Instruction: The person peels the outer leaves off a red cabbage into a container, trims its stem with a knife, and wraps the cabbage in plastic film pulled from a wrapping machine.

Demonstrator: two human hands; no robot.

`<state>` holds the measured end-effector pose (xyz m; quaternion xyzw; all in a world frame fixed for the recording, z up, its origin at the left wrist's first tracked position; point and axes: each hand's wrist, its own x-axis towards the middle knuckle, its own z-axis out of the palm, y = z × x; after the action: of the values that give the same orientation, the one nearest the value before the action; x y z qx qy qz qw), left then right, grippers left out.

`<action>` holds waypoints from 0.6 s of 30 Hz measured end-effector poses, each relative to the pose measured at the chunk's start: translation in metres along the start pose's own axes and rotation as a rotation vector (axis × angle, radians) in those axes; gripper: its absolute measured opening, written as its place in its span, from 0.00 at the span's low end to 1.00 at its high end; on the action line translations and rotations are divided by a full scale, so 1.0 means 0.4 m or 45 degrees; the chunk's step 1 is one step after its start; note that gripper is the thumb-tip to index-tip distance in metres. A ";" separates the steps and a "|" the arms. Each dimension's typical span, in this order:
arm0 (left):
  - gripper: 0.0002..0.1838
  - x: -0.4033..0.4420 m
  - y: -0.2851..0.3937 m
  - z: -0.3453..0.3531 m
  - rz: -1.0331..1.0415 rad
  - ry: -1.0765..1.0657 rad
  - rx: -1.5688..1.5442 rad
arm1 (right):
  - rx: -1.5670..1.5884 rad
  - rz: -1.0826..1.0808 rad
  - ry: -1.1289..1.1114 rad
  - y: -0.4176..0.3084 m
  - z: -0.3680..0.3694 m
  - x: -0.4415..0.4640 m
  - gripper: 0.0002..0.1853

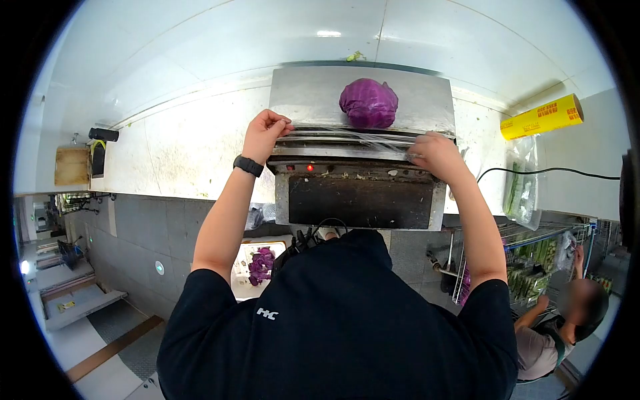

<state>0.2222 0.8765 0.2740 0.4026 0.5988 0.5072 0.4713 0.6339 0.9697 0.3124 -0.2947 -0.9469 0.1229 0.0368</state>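
A purple cabbage (pixel 369 103) rests on the metal top (pixel 303 90) of a film wrapping machine (pixel 360 200). Clear cling film (pixel 373 139) stretches across the rollers, just in front of the cabbage. My left hand (pixel 267 130) pinches the film at its left end, thumb against fingers. At the right end my right hand (pixel 435 155) is closed on bunched film, its fingertips partly hidden. A small red light (pixel 310 168) glows on the machine's front.
A yellow roll (pixel 543 118) lies on the right of the white counter (pixel 173 150), near bagged green vegetables (pixel 523 183). A black cable (pixel 553 169) runs rightward. Below, a white bin (pixel 241 283) holds purple leaves. Another person (pixel 553 327) works beside a wire rack (pixel 533 240).
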 end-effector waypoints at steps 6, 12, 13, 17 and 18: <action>0.02 0.001 -0.013 -0.008 0.000 0.010 -0.040 | -0.015 0.040 -0.081 0.014 0.036 0.003 0.06; 0.02 -0.002 -0.012 -0.009 -0.004 0.016 -0.013 | 0.207 0.091 0.052 0.018 0.031 -0.007 0.04; 0.02 -0.007 -0.009 -0.009 0.007 -0.020 0.033 | 0.208 0.087 0.051 0.017 0.023 -0.011 0.04; 0.03 -0.027 -0.005 -0.006 0.042 -0.078 0.130 | 0.548 0.393 0.234 0.013 -0.002 -0.035 0.04; 0.03 -0.027 -0.009 -0.006 0.041 -0.078 0.130 | 0.478 0.297 0.224 0.017 0.001 -0.041 0.04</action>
<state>0.2222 0.8649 0.2724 0.4511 0.6024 0.4711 0.4601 0.6509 0.9657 0.3104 -0.3997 -0.8602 0.2740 0.1588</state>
